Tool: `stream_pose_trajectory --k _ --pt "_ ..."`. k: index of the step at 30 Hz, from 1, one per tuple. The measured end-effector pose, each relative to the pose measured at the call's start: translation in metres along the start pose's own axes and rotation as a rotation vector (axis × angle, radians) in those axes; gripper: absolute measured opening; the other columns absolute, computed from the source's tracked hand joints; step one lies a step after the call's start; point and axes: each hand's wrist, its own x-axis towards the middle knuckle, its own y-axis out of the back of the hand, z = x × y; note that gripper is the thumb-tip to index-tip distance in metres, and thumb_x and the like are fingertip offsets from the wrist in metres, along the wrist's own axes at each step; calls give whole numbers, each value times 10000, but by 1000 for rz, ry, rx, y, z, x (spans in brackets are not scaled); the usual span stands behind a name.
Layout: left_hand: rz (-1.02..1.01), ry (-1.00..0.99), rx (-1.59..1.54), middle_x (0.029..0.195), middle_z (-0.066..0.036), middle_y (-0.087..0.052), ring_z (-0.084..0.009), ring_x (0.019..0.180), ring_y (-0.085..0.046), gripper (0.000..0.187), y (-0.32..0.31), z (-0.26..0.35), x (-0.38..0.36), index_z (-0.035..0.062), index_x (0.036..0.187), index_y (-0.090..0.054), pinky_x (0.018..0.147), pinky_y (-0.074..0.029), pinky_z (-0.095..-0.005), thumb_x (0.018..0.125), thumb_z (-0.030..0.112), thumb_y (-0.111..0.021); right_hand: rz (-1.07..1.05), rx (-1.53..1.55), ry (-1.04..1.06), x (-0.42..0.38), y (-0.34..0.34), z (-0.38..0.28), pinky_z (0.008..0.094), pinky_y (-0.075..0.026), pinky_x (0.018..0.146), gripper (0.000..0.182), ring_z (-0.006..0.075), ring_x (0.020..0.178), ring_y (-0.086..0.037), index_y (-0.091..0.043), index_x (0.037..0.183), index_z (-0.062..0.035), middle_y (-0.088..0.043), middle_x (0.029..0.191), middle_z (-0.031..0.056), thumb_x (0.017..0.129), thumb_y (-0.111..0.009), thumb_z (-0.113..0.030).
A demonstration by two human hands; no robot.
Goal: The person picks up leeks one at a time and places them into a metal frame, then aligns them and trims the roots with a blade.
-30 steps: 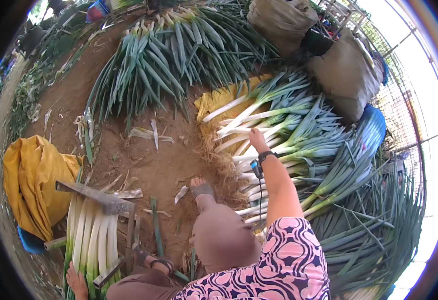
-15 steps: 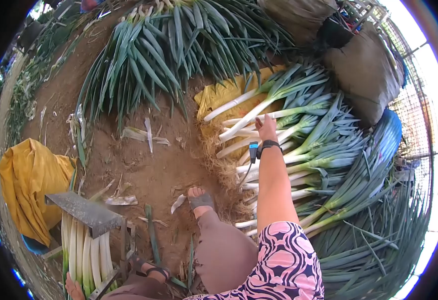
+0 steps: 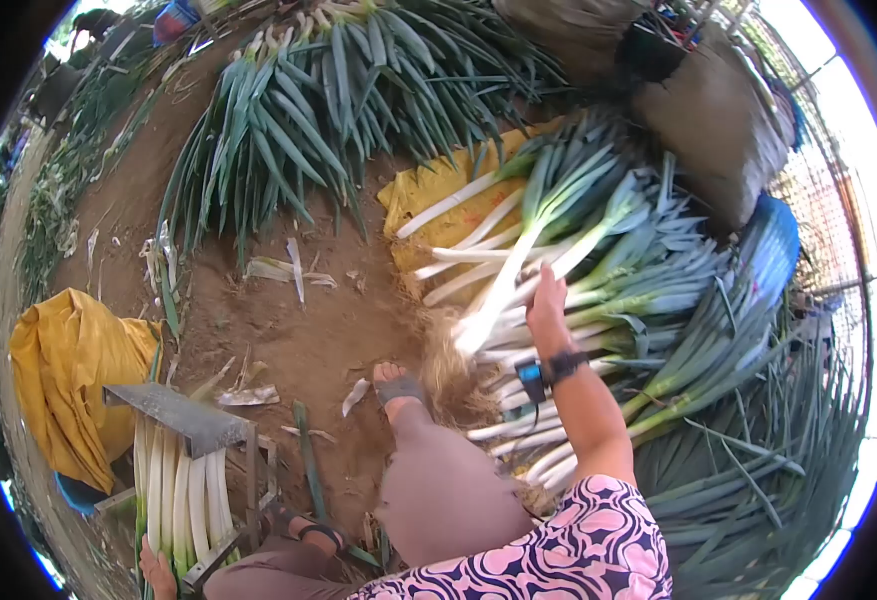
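My right hand (image 3: 548, 303) is closed at the white stalk of a leek (image 3: 501, 290), which is blurred by motion and lies over the others with its roots towards me. Around it, many leeks (image 3: 458, 255) lie in a row, white ends to the left and green leaves to the right. At the lower left, my left hand (image 3: 156, 570) lies against a bundle of leeks (image 3: 183, 500) standing in a metal frame (image 3: 183, 418). Its fingers look stretched out along the stalks, and the frame edge cuts off part of the hand.
A yellow sheet (image 3: 413, 200) lies under the far leeks. Another heap of leeks (image 3: 328, 110) spreads at the back. Full sacks (image 3: 713, 120) stand at the back right. A yellow sack (image 3: 78, 370) sits beyond the metal frame. Peeled scraps (image 3: 293, 270) lie on the soil floor.
My right hand has drawn back towards me and slightly right, and a leek has shifted towards me with it. My left hand stays by the bundle. The view has tilted slightly.
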Motion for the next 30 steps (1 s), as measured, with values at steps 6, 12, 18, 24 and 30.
stream_pose_trajectory --k 6,12,18,24,30 --pt "-64 112 -27 1243 -144 -494 -362 1150 -446 575 12 29 0 206 1458 -294 957 -355 -501 913 257 -466 72 -117 -248 -45 107 -41 326 -421 444 194 144 523 -470 -450 925 -112 -492 734 31 941 -561 -270" --pt "71 128 130 1279 -132 -474 -356 1152 -458 561 -15 14 8 236 1459 -279 931 -367 -525 930 297 -456 -35 -179 149 -101 107 -87 279 -386 385 231 115 447 -439 -437 868 -63 -462 656 28 932 -568 -242" --pt "158 145 109 1269 -144 -487 -362 1153 -459 552 -23 16 4 227 1441 -304 923 -372 -530 924 327 -471 -27 -79 -36 -172 142 -92 299 -408 417 222 141 513 -481 -445 948 -73 -517 746 57 947 -546 -271" --pt "213 138 120 1254 -163 -499 -372 1141 -478 546 -22 19 0 217 1434 -310 932 -378 -525 929 340 -478 -104 43 -226 -151 166 -126 266 -408 444 415 130 507 -431 -484 916 -23 -454 643 38 1001 -388 -418" --pt "240 144 125 1243 -158 -505 -365 1140 -484 554 -22 25 -2 221 1430 -324 924 -386 -521 922 358 -494 -353 492 -137 -235 136 -196 231 -443 522 387 107 611 -453 -443 1057 -6 -477 810 36 1015 -372 -384"
